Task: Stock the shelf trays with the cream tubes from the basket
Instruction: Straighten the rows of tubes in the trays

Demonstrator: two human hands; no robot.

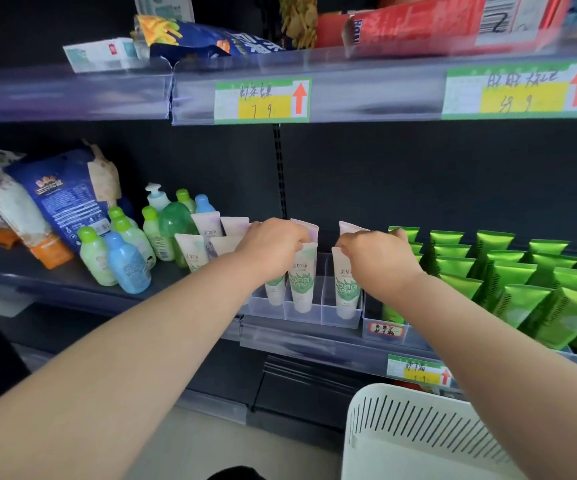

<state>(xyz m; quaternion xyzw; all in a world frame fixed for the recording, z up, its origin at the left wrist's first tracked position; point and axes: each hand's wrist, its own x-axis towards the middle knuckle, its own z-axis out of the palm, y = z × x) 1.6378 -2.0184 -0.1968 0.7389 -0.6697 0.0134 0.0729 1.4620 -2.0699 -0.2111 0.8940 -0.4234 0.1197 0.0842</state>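
Note:
A clear divided tray [328,315] sits on the middle shelf. White cream tubes with green leaf print stand upright in its slots. My left hand [273,245] pinches the top of one such tube [302,278] in a middle slot. My right hand [375,254] grips the top of another tube [347,285] in the slot to the right. More pale tubes [207,242] stand behind and to the left. The white slotted basket [415,434] is at the lower right; its inside is not visible.
Rows of bright green tubes [529,282] fill trays on the right. Small green and blue bottles [124,258] and snack bags [62,199] stand on the left of the shelf. The upper shelf edge with price labels [262,100] hangs overhead.

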